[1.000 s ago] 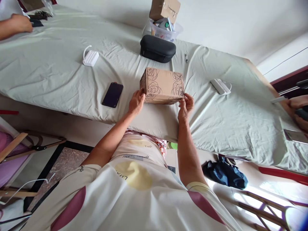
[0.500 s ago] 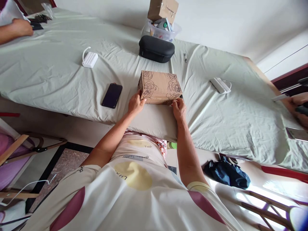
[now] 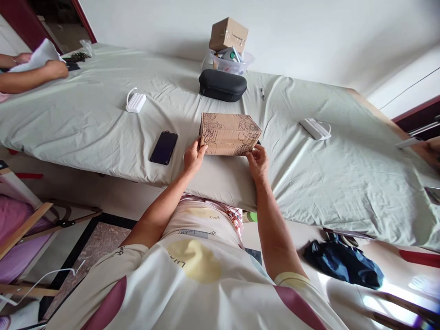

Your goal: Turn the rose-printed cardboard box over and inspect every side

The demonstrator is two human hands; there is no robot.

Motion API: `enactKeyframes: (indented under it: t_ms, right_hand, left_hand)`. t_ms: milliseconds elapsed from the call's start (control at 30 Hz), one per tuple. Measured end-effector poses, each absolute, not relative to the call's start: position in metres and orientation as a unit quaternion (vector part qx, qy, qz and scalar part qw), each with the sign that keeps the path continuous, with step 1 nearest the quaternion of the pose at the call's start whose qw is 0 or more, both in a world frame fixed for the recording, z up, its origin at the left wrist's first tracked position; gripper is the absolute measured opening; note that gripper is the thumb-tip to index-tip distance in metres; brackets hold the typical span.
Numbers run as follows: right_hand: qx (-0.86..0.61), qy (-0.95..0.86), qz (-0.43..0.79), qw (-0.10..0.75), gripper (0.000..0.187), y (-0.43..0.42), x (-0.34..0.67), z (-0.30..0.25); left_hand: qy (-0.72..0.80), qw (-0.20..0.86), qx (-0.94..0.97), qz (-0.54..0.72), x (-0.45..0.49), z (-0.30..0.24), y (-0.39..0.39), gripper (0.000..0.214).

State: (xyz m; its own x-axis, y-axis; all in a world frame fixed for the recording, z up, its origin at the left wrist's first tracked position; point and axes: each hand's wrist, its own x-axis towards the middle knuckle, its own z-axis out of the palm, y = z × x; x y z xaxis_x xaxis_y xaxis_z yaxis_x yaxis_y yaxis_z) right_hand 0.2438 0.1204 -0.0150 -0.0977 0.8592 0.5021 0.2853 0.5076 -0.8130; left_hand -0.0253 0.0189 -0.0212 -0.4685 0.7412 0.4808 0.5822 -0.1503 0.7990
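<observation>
Brown cardboard, scrawled with dark looping lines near its corners, forms the box [image 3: 231, 132] between the wearer's two hands. It sits on the cloth-covered tabletop [image 3: 357, 178], close to the near edge and straight in front of the wearer's body. Its long axis runs left to right, roughly parallel to that edge; one long side faces the wearer, and the short ends point left and right.

The left hand [image 3: 194, 156] grasps the near left corner, its thumb against the long side. The right hand [image 3: 258, 160] grips the near right corner between thumb and fingers. A small dark patch shows just beside the right fingertips, too hidden to identify.

Left of the box lies a phone [image 3: 164, 147], its far end slanting rightward. Beyond the box is a black case [image 3: 222, 86], its length also running left to right. A white device [image 3: 136, 102] stands farther left, and a white block [image 3: 315, 129] lies well to the right.
</observation>
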Motion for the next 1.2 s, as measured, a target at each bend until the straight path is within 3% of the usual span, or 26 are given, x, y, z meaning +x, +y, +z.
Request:
enactKeyframes:
  t_ms: [200, 333, 433, 567, 800, 1067, 1200]
  right_hand:
    - [-0.365, -0.652, 0.327, 0.578, 0.049, 0.124, 0.245, -0.011]
    - [-0.359, -0.664, 0.336, 0.563, 0.05, 0.124, 0.247, -0.012]
    - [-0.341, -0.684, 0.322, 0.559, 0.059, 0.123, 0.243, -0.017]
    - [-0.366, -0.708, 0.285, 0.533, 0.078, 0.12, 0.238, -0.022]
    - [-0.406, -0.696, 0.226, 0.548, 0.055, 0.115, 0.242, -0.013]
    - [-0.359, -0.663, 0.225, 0.617, 0.052, 0.112, 0.247, -0.013]
    - [-0.373, -0.66, 0.248, 0.603, 0.048, 0.115, 0.244, -0.019]
  left_hand:
    - [0.613, 0.055, 0.539, 0.575, -0.025, -0.018, 0.015, 0.061]
    - [0.605, 0.042, 0.565, 0.559, -0.023, -0.022, 0.018, 0.079]
    - [0.615, 0.063, 0.557, 0.554, -0.022, -0.028, 0.023, 0.089]
    - [0.621, 0.075, 0.553, 0.55, -0.024, -0.033, 0.025, 0.081]
    - [0.62, 0.044, 0.548, 0.559, -0.024, -0.024, 0.019, 0.074]
    - [0.59, 0.058, 0.503, 0.629, -0.025, -0.014, 0.013, 0.062]
    - [0.608, 0.05, 0.48, 0.631, -0.027, -0.015, 0.015, 0.056]
